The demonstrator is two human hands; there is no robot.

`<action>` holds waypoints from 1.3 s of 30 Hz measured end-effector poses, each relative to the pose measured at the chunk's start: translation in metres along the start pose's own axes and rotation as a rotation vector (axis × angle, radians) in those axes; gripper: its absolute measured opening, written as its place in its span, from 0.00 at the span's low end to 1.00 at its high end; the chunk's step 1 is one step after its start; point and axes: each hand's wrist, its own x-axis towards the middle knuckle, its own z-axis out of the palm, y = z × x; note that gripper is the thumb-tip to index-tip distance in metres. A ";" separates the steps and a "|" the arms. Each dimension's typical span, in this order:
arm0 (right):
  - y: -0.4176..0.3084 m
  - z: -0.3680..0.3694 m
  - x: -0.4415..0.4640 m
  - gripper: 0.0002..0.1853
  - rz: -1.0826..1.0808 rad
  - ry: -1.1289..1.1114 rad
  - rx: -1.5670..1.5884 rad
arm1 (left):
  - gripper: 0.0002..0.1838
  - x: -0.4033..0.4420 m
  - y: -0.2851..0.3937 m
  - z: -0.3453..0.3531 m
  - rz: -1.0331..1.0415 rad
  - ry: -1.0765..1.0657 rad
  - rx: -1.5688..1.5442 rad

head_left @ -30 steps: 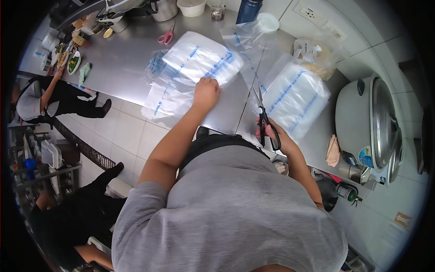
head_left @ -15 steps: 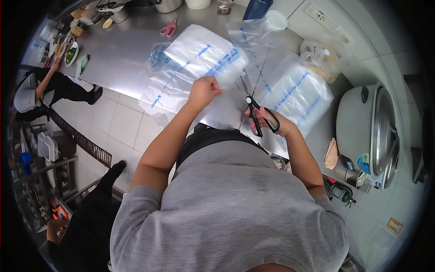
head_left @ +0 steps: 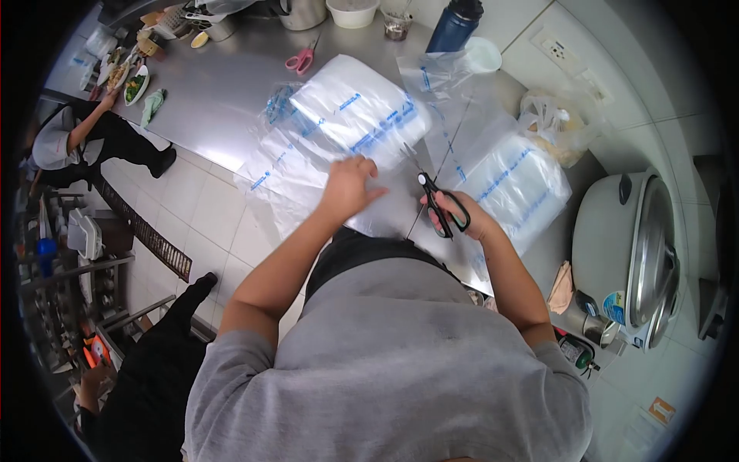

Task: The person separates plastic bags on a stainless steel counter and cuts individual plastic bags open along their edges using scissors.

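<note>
Black-handled scissors (head_left: 443,212) are in my right hand (head_left: 471,217), with the blades pointing up and left, slightly apart. My left hand (head_left: 352,187) is over the near edge of clear plastic, its thumb and fingers apart. Just beyond it lies a stack of clear plastic bags with blue print (head_left: 362,104), and loose plastic sheets (head_left: 281,173) spread to its left. To the right of the scissors is a second stack of printed bags (head_left: 517,189).
Pink scissors (head_left: 302,59), a blue bottle (head_left: 456,27) and a white tub (head_left: 352,11) stand or lie at the back. A large cooker (head_left: 616,246) is on the right. One person (head_left: 85,142) is at the counter's left; another (head_left: 146,385) is lower left.
My left hand has lifted off the bag stack, moved nearer to me and opened from a pinch. The scissors have shifted left and nearer the plastic's edge.
</note>
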 end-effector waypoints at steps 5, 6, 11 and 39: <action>0.004 0.011 0.001 0.24 0.004 0.107 0.088 | 0.22 -0.015 0.043 0.034 -0.913 -0.351 -1.078; 0.007 0.011 0.003 0.22 0.004 0.127 0.077 | 0.25 -0.016 0.045 0.043 -1.071 -0.319 -1.348; 0.006 0.004 0.009 0.16 -0.026 0.160 0.010 | 0.39 -0.002 0.047 0.080 -1.164 -0.023 -1.740; 0.035 -0.028 0.011 0.34 -0.104 -0.098 0.134 | 0.10 0.033 0.097 0.110 -1.273 0.523 -1.379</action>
